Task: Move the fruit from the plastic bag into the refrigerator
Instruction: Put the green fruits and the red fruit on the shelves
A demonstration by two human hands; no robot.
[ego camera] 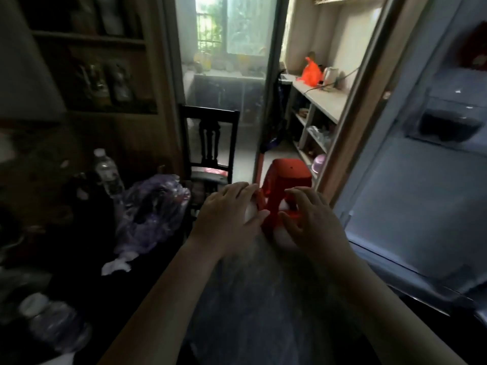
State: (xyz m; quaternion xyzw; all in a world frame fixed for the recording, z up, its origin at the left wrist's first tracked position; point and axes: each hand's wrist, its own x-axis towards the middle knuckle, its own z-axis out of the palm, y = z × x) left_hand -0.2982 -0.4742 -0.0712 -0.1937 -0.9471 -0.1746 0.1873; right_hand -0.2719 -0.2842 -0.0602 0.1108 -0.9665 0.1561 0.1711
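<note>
My left hand (229, 217) and my right hand (311, 219) are side by side at the centre, each pinching the top edge of a translucent whitish plastic bag (250, 285) that hangs down between my forearms. What is inside the bag is too blurred and dark to make out; no fruit shows. The refrigerator (421, 206) stands open on the right, its pale interior just beyond my right hand, with a clear door bin holding something dark (448, 125) higher up.
A red plastic stool (287, 177) stands right behind my hands. On the dark table at left lie a purple plastic bag (152, 212) and a water bottle (106, 171). A dark wooden chair (209, 143) faces the doorway. Shelves with an orange bag (312, 72) line the right wall.
</note>
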